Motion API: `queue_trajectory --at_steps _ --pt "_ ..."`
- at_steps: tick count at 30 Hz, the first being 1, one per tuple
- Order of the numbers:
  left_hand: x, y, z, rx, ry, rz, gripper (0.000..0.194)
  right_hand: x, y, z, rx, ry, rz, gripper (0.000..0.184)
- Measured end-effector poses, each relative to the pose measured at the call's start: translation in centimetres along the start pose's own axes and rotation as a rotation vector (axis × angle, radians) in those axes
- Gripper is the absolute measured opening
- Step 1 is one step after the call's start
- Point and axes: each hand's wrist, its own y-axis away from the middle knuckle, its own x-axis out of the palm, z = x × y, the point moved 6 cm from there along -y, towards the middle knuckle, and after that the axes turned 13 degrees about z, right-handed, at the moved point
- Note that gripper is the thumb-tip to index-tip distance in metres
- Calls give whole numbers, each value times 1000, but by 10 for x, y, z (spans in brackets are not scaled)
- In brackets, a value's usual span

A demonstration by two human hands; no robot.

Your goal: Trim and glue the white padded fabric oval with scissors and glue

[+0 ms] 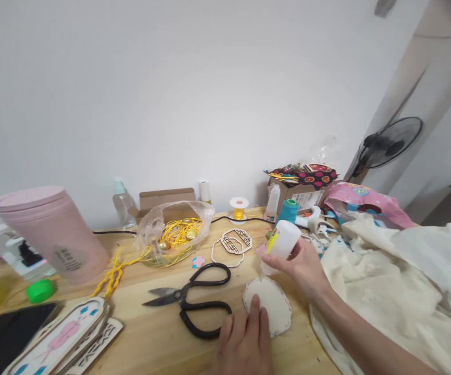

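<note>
My right hand grips a white glue bottle with a yellow label. The bottle is tilted nozzle down, its tip at the upper edge of a cream-coloured round piece with a scalloped rim. Whether the tip touches the piece, I cannot tell. My left hand rests on that piece, index fingertip on its surface and fingers stretched out. Beside it on the left lie black-handled scissors with their blades slightly apart. Behind the scissors are a cut-out wooden lattice piece and a small pink-and-blue flower shape.
A plastic bag of yellow cords, a yellow thread spool and a teal thread cone stand behind. At left are a pink tumbler, stacked decorated wooden tags and a dark phone. Cream fabric is heaped on the right.
</note>
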Motion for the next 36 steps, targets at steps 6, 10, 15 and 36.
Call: queue_trajectory --at_steps 6,10,15,36 --pt "0 1 -2 28 -19 51 38 -3 -2 3 -8 -59 8 45" --pt "5 2 -1 63 -14 97 47 -3 -2 4 -8 -67 2 42" --pt "10 3 0 69 -11 126 51 2 -2 3 -16 -120 24 48" --pt "11 2 1 81 105 182 64 -3 -3 5 -24 -62 5 43"
